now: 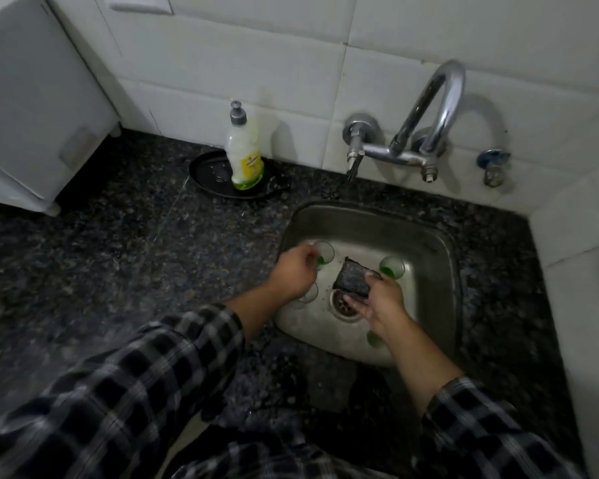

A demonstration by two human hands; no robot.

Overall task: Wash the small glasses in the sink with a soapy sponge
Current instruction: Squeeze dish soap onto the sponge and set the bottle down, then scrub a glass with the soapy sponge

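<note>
Glasses: four, small, green at the base, all inside the sink (433, 243). The far glass (325, 252) stands mouth-up at the back left. The right glass (392, 267) stands mouth-up at the back right. The left glass (309, 294) sits left of the drain (343, 303), partly hidden under the left wrist. The near glass (375, 339) sits at the front, partly hidden by the right forearm. Whether these last two stand upright cannot be told.

Left hand (296, 271): grip clamped on the far glass, fingers curled at its near side; this area is blurred.

Right hand (381, 300): grip clamped on the sponge (352, 276), which is dark and held by its near edge. It is tilted just behind the drain, between the far glass and the right glass. Whether it carries foam cannot be told.

Surroundings: the bench (118, 254) is dark speckled stone with the sink set into it. The tap (429, 108) is mounted on the white tiled wall behind the sink. A soap bottle (243, 150) stands upright on a black dish (206, 172) at the wall, left of the tap. A white appliance (32, 98) occupies the back left of the bench. Both arms wear checked sleeves (153, 375), pushed back from the wrists.
</note>
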